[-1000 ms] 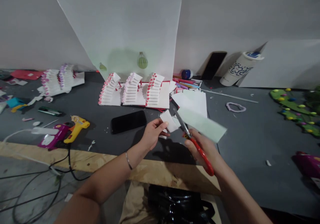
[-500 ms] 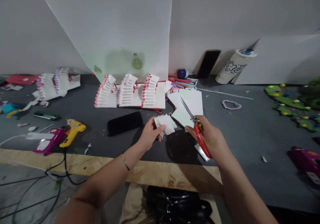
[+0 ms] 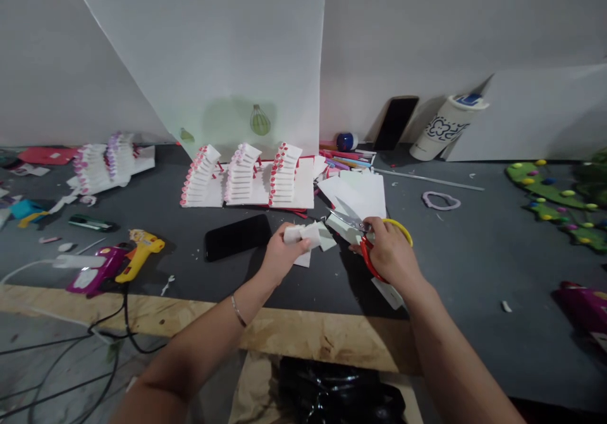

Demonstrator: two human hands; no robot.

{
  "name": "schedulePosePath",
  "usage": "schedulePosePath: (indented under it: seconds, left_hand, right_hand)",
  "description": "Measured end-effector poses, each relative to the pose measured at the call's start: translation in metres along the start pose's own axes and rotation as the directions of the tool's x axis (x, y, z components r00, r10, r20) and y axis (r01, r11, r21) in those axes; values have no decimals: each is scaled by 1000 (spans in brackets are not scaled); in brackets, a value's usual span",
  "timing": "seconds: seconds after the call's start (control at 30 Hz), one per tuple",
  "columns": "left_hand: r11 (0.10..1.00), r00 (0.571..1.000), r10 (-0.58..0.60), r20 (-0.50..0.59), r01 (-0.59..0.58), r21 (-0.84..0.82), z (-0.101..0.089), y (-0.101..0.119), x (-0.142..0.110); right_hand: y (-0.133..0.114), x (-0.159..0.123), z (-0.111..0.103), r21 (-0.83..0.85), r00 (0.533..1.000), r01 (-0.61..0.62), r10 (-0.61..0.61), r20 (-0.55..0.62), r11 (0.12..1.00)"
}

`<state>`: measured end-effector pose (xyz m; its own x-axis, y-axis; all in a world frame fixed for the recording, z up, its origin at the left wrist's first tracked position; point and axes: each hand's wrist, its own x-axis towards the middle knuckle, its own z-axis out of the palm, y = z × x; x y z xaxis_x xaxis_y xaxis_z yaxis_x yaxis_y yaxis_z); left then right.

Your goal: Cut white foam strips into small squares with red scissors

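My left hand [image 3: 281, 256] is closed round a small stack of white paper pieces [image 3: 310, 234], held just above the grey table. My right hand [image 3: 391, 253] grips scissors [image 3: 360, 231] with red and yellow handles; their blades point left toward the paper pieces and lie low over the table. A pale strip of paper [image 3: 389, 292] sits under my right wrist. White sheets [image 3: 358, 190] lie just beyond the scissors.
A black phone [image 3: 237, 236] lies left of my left hand. Three white stepped paper models [image 3: 244, 174] stand behind it, another [image 3: 107, 162] at far left. Glue guns [image 3: 116, 260] with cables sit front left. A paper cup [image 3: 446, 128], second phone [image 3: 396, 122] and green decorations [image 3: 552, 193] are at right.
My right hand has lowered the scissors toward the table and turned the blades left. The long pale strip it held up earlier now lies under my wrist. My left hand has folded tighter on the pieces.
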<state>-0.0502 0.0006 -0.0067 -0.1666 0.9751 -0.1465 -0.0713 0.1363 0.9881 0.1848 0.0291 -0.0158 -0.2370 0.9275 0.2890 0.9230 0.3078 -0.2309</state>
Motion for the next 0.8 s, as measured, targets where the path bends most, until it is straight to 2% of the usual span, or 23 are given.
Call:
schedulePosePath:
  seconds: [0.13, 0.33, 0.47, 0.6, 0.7, 0.8]
  left_hand:
    - [998, 998, 54, -36, -55, -22, -2, 1, 3]
    - [997, 996, 69, -55, -72, -43, -3, 2, 5]
    - [993, 991, 102, -88, -97, 60, -6, 6, 4]
    - [956, 986, 151, -64, -129, 264, -8, 7, 5]
    - [900, 964, 262, -36, -231, 369, -9, 8, 7]
    - [866, 928, 370, -41, -329, 378, -9, 12, 9]
  right_hand:
    - [-2, 0, -4, 39, 1000, -15, 16, -11, 999]
    - [-5, 0, -16, 50, 998, -55, 56, -18, 997]
    - [-3, 1, -19, 33, 991, -67, 70, -112, 997]
    - [1, 3, -23, 70, 973, -61, 75, -219, 996]
    - [4, 3, -27, 139, 963, -81, 114, -246, 987]
    - [7, 1, -30, 227, 959, -56, 116, -259, 972]
